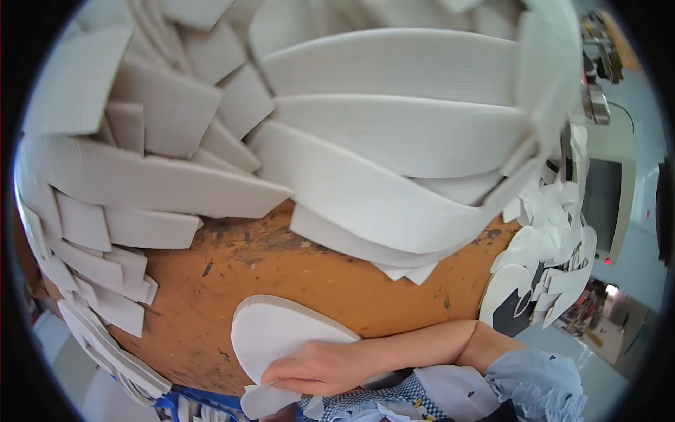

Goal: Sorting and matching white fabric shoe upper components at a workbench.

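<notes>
My right hand (316, 368) lies across a stack of white, flat, insole-shaped pieces (285, 327) at the table's near edge. Its fingers are together and bent over the near end of the stack, closed on a small rounded white piece (271, 401) that sticks out below them. How many pieces the fingers hold is hidden. Only a sliver of skin, apparently my left hand (280, 416), shows at the lower edge beneath that piece; its fingers are out of sight. The stack's rounded end points to the far left.
Large heaps of curved white slabs (394, 133) fill the far side of the worn brown table (204, 281). More white pieces (116, 274) pile up on the left. White cut-outs and scraps (555, 246) lie at the right edge, near a machine with a screen (602, 204).
</notes>
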Action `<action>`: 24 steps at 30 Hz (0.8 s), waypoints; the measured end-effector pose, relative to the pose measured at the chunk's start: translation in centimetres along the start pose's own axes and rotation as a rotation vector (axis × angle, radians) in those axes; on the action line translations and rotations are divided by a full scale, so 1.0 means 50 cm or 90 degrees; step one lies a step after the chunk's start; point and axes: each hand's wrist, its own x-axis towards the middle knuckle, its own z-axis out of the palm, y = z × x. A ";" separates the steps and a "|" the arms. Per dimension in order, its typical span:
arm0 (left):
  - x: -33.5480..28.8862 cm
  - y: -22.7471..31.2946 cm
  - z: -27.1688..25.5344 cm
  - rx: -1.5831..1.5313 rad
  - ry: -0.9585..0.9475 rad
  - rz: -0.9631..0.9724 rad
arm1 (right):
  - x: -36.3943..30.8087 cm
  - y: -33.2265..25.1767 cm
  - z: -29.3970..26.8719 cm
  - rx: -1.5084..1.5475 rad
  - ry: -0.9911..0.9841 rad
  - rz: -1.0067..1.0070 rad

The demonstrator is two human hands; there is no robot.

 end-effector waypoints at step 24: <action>0.018 0.198 -0.473 0.458 -0.121 -0.013 | -0.037 0.051 0.044 -0.416 0.135 -0.184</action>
